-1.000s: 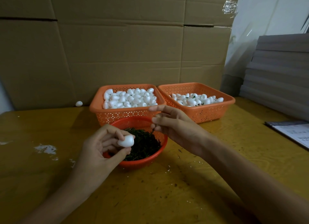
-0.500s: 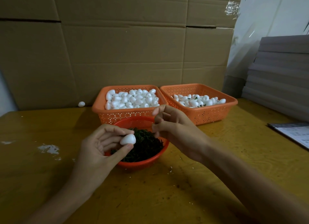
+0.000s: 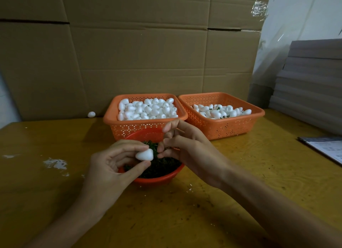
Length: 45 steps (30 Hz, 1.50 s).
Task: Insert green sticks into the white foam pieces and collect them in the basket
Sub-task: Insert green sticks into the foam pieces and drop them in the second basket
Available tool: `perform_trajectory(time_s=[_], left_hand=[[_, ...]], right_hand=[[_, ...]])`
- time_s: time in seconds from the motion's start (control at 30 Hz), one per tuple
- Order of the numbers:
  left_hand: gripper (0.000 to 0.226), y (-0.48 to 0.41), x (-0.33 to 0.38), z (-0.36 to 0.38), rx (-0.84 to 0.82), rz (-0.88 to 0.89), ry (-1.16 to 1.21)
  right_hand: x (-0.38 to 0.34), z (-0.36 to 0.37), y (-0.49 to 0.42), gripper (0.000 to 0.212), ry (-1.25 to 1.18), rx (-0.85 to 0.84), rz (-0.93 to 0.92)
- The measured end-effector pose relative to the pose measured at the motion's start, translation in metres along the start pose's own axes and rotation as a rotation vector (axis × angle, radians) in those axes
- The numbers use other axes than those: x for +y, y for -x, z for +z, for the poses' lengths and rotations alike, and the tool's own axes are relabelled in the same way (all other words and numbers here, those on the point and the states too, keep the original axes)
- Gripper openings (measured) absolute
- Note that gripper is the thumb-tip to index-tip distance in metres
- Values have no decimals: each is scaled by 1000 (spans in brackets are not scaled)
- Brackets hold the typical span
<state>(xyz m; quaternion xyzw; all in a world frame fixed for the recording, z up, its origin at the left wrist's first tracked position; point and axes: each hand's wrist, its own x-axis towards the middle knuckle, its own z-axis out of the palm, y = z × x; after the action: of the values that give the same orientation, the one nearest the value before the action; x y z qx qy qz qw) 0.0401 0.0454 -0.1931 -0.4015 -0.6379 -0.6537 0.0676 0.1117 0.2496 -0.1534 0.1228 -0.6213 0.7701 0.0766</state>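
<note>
My left hand (image 3: 111, 166) pinches one white foam piece (image 3: 145, 154) between thumb and fingers, just above the red bowl (image 3: 157, 180) of green sticks (image 3: 162, 166). My right hand (image 3: 188, 151) has its curled fingertips right at the foam piece's right side, pinching what looks like a small green stick; the fingers mostly hide the stick. Behind the bowl stand two orange baskets. The left basket (image 3: 129, 129) is heaped with plain white foam pieces. The right basket (image 3: 231, 127) holds foam pieces with green bits showing among them.
A loose foam piece (image 3: 91, 114) lies by the cardboard wall (image 3: 140, 59) at the back left. Grey boards (image 3: 311, 85) are stacked at the right, with a printed sheet (image 3: 327, 147) in front of them. The yellow table (image 3: 185, 210) has scattered crumbs and white scuffs.
My right hand has come down and left from above the bowl, its fingers curling in until they meet the foam piece. My left hand has kept the foam piece almost still.
</note>
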Motion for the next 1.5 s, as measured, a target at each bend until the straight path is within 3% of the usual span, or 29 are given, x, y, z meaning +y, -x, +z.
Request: perform_trajectory(time_s=[0.27, 0.47, 0.53, 0.6, 0.7, 0.93, 1.1, 1.33, 1.5], left_hand=[[38, 1, 3, 3, 31, 32, 43], [34, 3, 2, 6, 30, 6, 75], [33, 2, 1, 5, 44, -14, 82], [35, 1, -1, 3, 45, -32, 82], [37, 1, -3, 2, 36, -40, 82], [35, 1, -6, 0, 10, -47, 48], [34, 1, -6, 0, 5, -55, 31], [30, 2, -6, 2, -44, -19, 16], [29, 3, -7, 4, -77, -29, -1]], right_hand=[[0, 1, 4, 37, 192, -32, 21], [3, 0, 4, 35, 327, -28, 6], [2, -4, 3, 36, 546, 9, -82], [3, -11, 2, 36, 940, 40, -199], [5, -17, 1, 28, 1348, 1, -166], [0, -14, 3, 21, 1429, -167, 26], [0, -14, 3, 20, 1360, -26, 17], [-1, -18, 6, 24, 1415, -1, -13], [-7, -27, 5, 23, 1318, 29, -38]])
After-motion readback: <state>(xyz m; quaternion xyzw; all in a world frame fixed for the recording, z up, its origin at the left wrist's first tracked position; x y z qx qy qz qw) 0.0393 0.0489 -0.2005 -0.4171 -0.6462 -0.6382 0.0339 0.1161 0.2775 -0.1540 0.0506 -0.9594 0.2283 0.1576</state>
